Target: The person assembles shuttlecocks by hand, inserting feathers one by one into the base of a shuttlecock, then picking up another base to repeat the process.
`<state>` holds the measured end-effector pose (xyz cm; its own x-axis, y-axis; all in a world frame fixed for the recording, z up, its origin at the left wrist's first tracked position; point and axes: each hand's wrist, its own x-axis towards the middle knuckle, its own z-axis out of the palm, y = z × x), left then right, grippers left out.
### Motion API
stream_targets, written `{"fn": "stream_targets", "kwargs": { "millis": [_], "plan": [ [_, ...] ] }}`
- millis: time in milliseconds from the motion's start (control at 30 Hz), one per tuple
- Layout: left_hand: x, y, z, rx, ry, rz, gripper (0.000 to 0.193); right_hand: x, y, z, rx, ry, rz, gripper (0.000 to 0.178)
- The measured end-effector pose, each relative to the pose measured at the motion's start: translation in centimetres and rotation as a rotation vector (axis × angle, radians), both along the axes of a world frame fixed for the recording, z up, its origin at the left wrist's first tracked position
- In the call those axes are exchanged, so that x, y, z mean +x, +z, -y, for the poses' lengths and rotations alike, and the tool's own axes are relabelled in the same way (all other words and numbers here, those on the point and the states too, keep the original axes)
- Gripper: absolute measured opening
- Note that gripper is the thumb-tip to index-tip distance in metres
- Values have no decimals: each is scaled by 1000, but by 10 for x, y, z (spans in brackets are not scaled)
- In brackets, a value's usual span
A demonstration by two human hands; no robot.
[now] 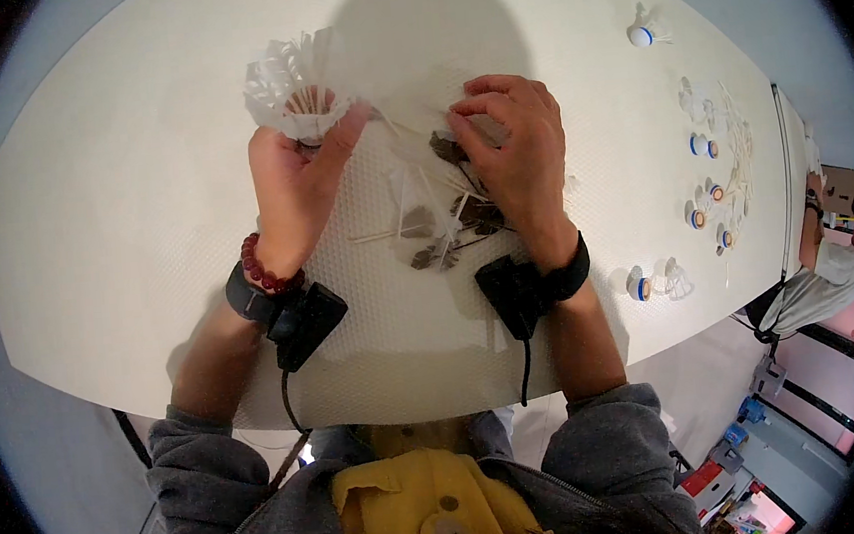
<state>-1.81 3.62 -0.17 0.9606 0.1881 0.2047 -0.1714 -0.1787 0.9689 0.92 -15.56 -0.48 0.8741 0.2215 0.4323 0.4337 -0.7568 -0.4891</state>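
A white shuttlecock (314, 126) is gripped in the left hand (284, 173), its flared end turned away from the body, over the left part of a pale table (111, 201). The hands are held apart; between them, dark feathers (481, 215) are scattered. The right hand (518, 124) is held just beside these, thumb and forefinger nearly closed; whether anything is pinched cannot be told. Farther right, blue-banded corks (638, 289) are strewn.
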Motion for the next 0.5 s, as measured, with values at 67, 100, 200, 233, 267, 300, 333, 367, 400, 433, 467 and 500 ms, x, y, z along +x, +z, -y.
{"fn": "stream_targets", "kwargs": {
  "millis": [67, 100, 200, 233, 267, 300, 333, 367, 400, 433, 467, 500],
  "plan": [
    [1, -1, 1, -5, 2, 27, 13, 3, -2, -1, 36, 15, 49, 9],
    [1, -1, 0, -6, 3, 28, 13, 4, -4, -1, 73, 29, 96, 9],
    [1, -1, -2, 79, -18, 29, 13, 4, -6, -2, 161, 22, 122, 6],
    [1, -1, 0, 61, 1, 34, 13, 4, -7, -2, 160, 24, 122, 6],
    [1, -1, 0, 42, 19, 40, 13, 5, -9, -1, 166, 37, 131, 6],
    [1, -1, 0, 41, 22, 41, 13, 5, -9, 0, 172, 51, 139, 7],
    [1, -1, 0, 27, 13, 31, 13, 5, -8, 0, 172, 54, 140, 7],
    [1, -1, -1, 14, 3, 21, 12, 4, -8, 0, 139, 39, 182, 8],
    [1, -1, -1, 12, 5, 23, 12, 5, -7, 0, 106, 24, 225, 9],
    [1, -2, -1, 26, -3, 19, 13, 5, -7, 0, 105, 26, 227, 9],
    [2, -2, -2, 40, -11, 15, 13, 5, -8, 0, 102, -12, 212, 10],
    [1, -3, -2, 40, -9, 16, 13, 5, -9, -1, 101, -49, 197, 11]
  ]
}}
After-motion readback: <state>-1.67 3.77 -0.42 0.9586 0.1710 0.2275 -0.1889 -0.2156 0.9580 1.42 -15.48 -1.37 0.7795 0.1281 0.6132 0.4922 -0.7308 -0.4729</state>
